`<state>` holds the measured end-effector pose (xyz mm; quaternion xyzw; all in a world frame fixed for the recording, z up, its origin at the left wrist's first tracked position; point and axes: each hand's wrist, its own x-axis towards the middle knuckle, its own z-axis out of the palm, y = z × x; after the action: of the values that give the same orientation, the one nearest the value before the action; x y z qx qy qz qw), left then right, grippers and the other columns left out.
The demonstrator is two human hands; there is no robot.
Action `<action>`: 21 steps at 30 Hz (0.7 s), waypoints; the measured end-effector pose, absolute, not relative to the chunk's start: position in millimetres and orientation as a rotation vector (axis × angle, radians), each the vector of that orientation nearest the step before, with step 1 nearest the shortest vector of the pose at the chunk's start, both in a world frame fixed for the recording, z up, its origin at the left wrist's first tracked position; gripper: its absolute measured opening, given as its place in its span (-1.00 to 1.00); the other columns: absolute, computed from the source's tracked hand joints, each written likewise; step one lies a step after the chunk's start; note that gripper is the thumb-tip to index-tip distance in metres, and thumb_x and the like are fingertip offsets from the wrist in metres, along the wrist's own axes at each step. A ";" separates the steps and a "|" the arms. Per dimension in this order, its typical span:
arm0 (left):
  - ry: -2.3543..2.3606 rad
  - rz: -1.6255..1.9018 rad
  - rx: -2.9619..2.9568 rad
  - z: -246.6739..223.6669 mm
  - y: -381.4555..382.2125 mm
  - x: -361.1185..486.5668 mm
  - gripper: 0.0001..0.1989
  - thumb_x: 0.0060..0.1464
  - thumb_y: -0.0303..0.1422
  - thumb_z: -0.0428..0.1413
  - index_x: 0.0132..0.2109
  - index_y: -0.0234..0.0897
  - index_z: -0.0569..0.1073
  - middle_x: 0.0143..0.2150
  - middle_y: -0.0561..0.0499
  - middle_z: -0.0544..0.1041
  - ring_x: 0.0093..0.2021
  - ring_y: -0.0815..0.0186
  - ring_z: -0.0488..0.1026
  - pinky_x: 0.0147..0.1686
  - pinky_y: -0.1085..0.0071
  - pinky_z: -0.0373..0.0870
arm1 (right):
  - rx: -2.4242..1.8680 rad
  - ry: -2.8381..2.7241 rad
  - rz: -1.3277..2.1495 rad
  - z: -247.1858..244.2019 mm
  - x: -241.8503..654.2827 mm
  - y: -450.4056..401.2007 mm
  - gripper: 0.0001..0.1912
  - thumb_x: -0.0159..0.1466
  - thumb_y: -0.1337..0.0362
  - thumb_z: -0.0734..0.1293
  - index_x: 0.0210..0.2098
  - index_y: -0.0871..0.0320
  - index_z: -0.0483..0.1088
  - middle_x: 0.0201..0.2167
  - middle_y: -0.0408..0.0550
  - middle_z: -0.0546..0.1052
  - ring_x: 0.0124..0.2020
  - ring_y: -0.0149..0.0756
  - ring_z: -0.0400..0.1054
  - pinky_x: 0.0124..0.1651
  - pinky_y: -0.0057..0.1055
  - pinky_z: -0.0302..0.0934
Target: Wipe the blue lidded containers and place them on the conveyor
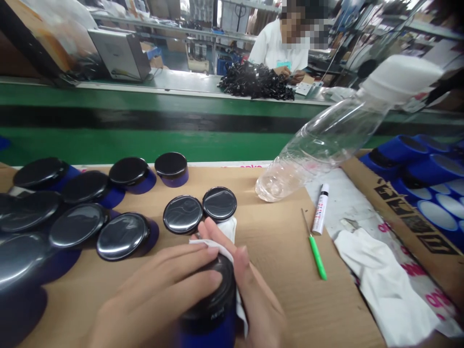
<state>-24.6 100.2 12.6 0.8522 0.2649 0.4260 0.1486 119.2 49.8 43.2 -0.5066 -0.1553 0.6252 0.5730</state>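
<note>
While both palms close in from either side, the can (212, 316) stands between them at the near edge of the cardboard (286, 256), black end up. The left hand (159, 285) lays its fingers over the top and the right hand (259, 295) cups the other flank, so together they are clamped on it; my guess is that one steadies what the other presses. A white cloth (241, 309) is caught between hands and can, running down the right side, perhaps to keep bare skin off the shiny surface.

Just beyond the fingertips lie two black discs (183, 213), near enough to reach; whether they cap anything, I cannot tell. More black-topped cans (125, 234) crowd the left, probably grouped there to leave working room. To the right, a pen (321, 209) and a green-handled pick (317, 256) lie side by side, likely for easy reach, with a crumpled white rag (387, 285) near them. A clear bottle (322, 135) seems to lean behind. The box (406, 222) at far right corrals blue cups (437, 169). Across the green belt (119, 140), a co-worker (279, 46) sits by a black heap (257, 79).
</note>
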 end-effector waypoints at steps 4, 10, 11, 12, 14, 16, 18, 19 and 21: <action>0.843 1.226 2.298 17.4 103.1 -19.1 -0.42 0.01 -0.62 0.07 0.10 0.07 0.46 0.10 0.24 0.63 0.15 0.24 0.51 0.23 0.29 0.35 | -1.129 -0.477 1.167 32.0 107.6 49.6 -0.41 0.26 -0.25 0.37 0.09 -0.02 0.57 0.03 0.01 0.66 0.11 -0.03 0.56 0.16 -0.13 0.45; 0.883 1.273 2.105 33.3 88.1 -6.9 -0.54 0.00 -0.42 0.05 0.09 -0.09 0.44 0.08 0.11 0.60 0.18 0.14 0.50 0.33 0.20 0.24 | -1.151 -0.885 1.108 25.4 112.7 52.4 -0.40 0.06 -0.34 0.47 -0.01 -0.23 0.60 -0.33 -0.20 0.73 -0.32 -0.15 0.67 -0.36 -0.45 0.52; 0.922 1.285 2.082 34.3 85.5 -5.7 -0.49 -0.04 -0.49 0.05 0.10 -0.07 0.44 0.11 0.14 0.58 0.20 0.16 0.49 0.35 0.22 0.25 | -1.213 -0.997 0.984 21.8 117.1 52.7 -0.35 0.06 -0.39 0.43 0.01 -0.22 0.59 -0.39 -0.18 0.72 -0.40 -0.15 0.66 -0.45 -0.46 0.49; 0.963 1.282 2.054 34.8 83.5 -5.5 -0.44 -0.05 -0.55 0.05 0.11 -0.05 0.44 0.16 0.19 0.55 0.22 0.21 0.47 0.36 0.29 0.25 | -1.279 -1.108 0.828 18.0 122.6 52.7 -0.30 0.07 -0.44 0.37 0.03 -0.19 0.59 -0.45 -0.16 0.70 -0.48 -0.15 0.63 -0.52 -0.46 0.44; 0.998 1.244 1.969 34.6 82.0 -8.4 -0.41 -0.01 -0.59 0.07 0.14 0.04 0.44 0.22 0.28 0.50 0.24 0.34 0.45 0.34 0.47 0.29 | -1.341 -1.277 0.642 12.6 136.9 52.5 -0.32 0.20 -0.43 0.25 -0.03 -0.10 0.61 -0.54 -0.12 0.66 -0.61 -0.18 0.55 -0.62 -0.46 0.34; 0.982 1.198 1.894 33.6 84.4 -15.6 -0.43 0.07 -0.55 0.11 0.17 0.11 0.43 0.25 0.32 0.48 0.24 0.42 0.46 0.27 0.61 0.35 | -1.330 -1.292 0.689 13.8 152.2 53.9 -0.39 0.39 -0.28 0.14 -0.06 -0.03 0.63 -0.59 -0.11 0.62 -0.67 -0.27 0.49 -0.66 -0.49 0.26; 0.938 1.154 1.888 32.3 89.1 -25.0 -0.45 0.10 -0.47 0.19 0.20 0.12 0.42 0.26 0.29 0.50 0.24 0.37 0.48 0.23 0.60 0.42 | -1.256 -1.220 0.698 21.0 161.5 58.3 -0.44 0.49 -0.13 0.08 0.10 -0.01 0.56 -0.54 -0.11 0.63 -0.62 -0.29 0.52 -0.65 -0.50 0.31; 0.921 1.123 1.924 31.7 91.6 -29.6 -0.44 0.09 -0.43 0.22 0.22 0.11 0.41 0.26 0.24 0.52 0.23 0.30 0.51 0.24 0.51 0.46 | -1.190 -1.224 0.646 25.4 161.6 61.7 -0.45 0.50 -0.10 0.07 0.21 -0.02 0.48 -0.45 -0.09 0.67 -0.55 -0.28 0.58 -0.60 -0.48 0.39; 0.929 1.049 2.057 30.6 95.5 -36.8 -0.40 0.11 -0.35 0.24 0.28 0.11 0.33 0.23 0.16 0.56 0.13 0.20 0.60 0.17 0.36 0.58 | -1.082 -1.319 0.485 31.8 151.8 69.5 -0.49 0.51 -0.06 0.07 0.35 -0.13 0.30 -0.18 -0.09 0.72 -0.31 -0.23 0.66 -0.36 -0.41 0.54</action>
<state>-36.8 95.5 30.6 0.7828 0.3535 0.3993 0.3208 151.8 69.5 31.8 -0.4728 -0.5763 0.2120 0.6319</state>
